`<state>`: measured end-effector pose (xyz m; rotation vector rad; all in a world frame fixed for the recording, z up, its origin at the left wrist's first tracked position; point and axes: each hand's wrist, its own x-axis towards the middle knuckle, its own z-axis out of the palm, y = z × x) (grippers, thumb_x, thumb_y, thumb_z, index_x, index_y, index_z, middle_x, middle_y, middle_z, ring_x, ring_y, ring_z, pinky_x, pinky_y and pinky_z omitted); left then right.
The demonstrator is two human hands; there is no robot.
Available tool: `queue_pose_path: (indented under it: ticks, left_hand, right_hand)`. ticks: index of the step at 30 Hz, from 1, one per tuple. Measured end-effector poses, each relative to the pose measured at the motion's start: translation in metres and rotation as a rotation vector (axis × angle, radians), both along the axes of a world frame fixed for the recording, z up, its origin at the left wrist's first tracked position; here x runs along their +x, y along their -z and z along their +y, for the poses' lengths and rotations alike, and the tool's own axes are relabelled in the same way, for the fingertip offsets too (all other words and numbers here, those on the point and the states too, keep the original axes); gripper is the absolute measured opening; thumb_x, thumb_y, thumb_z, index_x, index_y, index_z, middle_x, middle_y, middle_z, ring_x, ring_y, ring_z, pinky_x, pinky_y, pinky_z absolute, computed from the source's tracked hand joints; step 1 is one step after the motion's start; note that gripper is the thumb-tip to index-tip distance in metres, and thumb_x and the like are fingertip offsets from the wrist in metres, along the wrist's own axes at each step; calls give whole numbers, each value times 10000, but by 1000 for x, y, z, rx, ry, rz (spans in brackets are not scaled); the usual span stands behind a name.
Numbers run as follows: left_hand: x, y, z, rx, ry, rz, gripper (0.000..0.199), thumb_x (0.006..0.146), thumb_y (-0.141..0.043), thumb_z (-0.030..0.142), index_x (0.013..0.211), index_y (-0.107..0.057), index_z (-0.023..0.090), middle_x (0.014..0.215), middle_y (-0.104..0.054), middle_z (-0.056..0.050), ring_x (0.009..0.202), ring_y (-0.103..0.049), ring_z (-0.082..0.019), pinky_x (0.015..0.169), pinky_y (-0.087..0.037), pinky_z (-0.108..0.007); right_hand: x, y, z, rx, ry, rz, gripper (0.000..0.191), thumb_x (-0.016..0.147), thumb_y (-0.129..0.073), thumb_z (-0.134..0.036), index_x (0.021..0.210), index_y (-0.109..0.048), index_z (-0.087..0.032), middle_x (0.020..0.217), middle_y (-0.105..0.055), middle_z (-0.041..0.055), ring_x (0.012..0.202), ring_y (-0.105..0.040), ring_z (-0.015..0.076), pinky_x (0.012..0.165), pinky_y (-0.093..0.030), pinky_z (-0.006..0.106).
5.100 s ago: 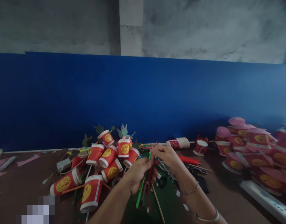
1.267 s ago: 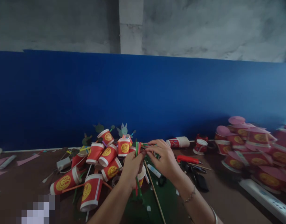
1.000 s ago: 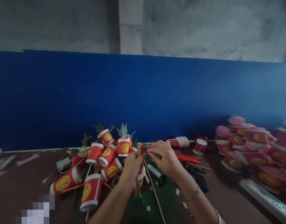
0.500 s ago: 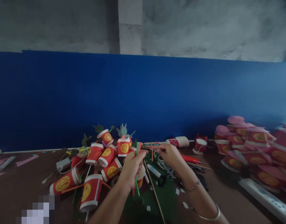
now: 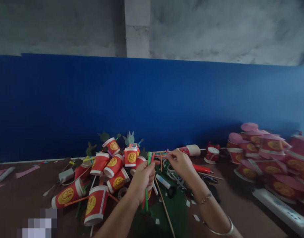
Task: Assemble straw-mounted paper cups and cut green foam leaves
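My left hand (image 5: 144, 175) is closed around a small bunch of thin drinking straws (image 5: 146, 200), green and red, held nearly upright with both ends sticking out of the fist. To its right, my right hand (image 5: 180, 162) has thumb and forefinger in a pinch over a loose pile of coloured straws (image 5: 159, 155) by the blue wall. Whether a straw is between those fingertips is too small to make out. An orange straw (image 5: 161, 162) lies between the two hands. Just left of my left hand are stacked red paper cups (image 5: 117, 180) with yellow emblems.
A thin wooden stick (image 5: 164, 206), a glue stick (image 5: 163, 181) and paper scraps lie on the green mat (image 5: 173, 211). Near my right forearm is a red tool (image 5: 201, 169). Pink-topped cups (image 5: 273, 145) and a white power strip (image 5: 281, 206) are at right.
More green shows in the bunch in my left hand. My right hand has shifted slightly, still pinched over the straw pile.
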<state>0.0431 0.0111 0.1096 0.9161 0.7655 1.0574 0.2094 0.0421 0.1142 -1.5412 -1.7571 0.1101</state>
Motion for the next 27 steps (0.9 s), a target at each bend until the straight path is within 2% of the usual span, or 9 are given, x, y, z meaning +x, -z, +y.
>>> queue_pose_path:
  ticks: [5, 10, 14, 19, 24, 27]
  left_hand:
    - [1, 3, -1, 5, 84, -29, 356, 655, -655, 410, 844, -532, 135, 469, -367, 98, 345, -182, -6, 373, -60, -194]
    - [2, 3, -3, -1, 159, -14, 365, 667, -649, 433, 842, -520, 140, 480, -407, 86, 338, -216, -6, 366, -71, -192]
    - [4, 0, -5, 11, 197, 1, 376, 662, -652, 463, 812, -488, 159, 451, -384, 99, 329, -202, -8, 359, -69, -192]
    - [5, -3, -8, 6, 210, 8, 409, 666, -620, 534, 736, -431, 178, 456, -394, 95, 329, -224, -12, 354, -84, -185]
    - [1, -6, -9, 13, 220, 66, 356, 719, -584, 505, 697, -464, 171, 472, -464, 63, 329, -309, -32, 346, -172, -187]
    - [-1, -7, -9, 19, 238, 103, 341, 763, -542, 474, 644, -489, 159, 411, -444, 56, 320, -318, -42, 348, -196, -190]
  right_hand:
    - [-15, -2, -4, -41, -201, 398, 208, 774, -454, -207, 874, -631, -161, 745, -671, 45, 663, -606, 163, 613, -449, 258]
    - [-27, -5, -10, -230, -379, 635, 334, 786, -515, -429, 660, -627, -140, 571, -596, 4, 524, -533, 120, 511, -411, 226]
    - [-31, -10, -17, -317, -433, 764, 283, 687, -647, -416, 652, -652, -135, 560, -590, -17, 523, -514, 100, 531, -409, 217]
    - [-32, -13, -20, -336, -462, 811, 274, 666, -667, -409, 664, -673, -135, 549, -588, -16, 496, -487, 88, 507, -400, 217]
    - [-33, -16, -23, -322, -454, 806, 267, 668, -663, -409, 652, -662, -143, 527, -546, -31, 460, -439, 72, 458, -372, 202]
    - [-34, -18, -25, -324, -450, 775, 276, 686, -644, -413, 656, -664, -140, 500, -517, -35, 436, -405, 65, 423, -346, 194]
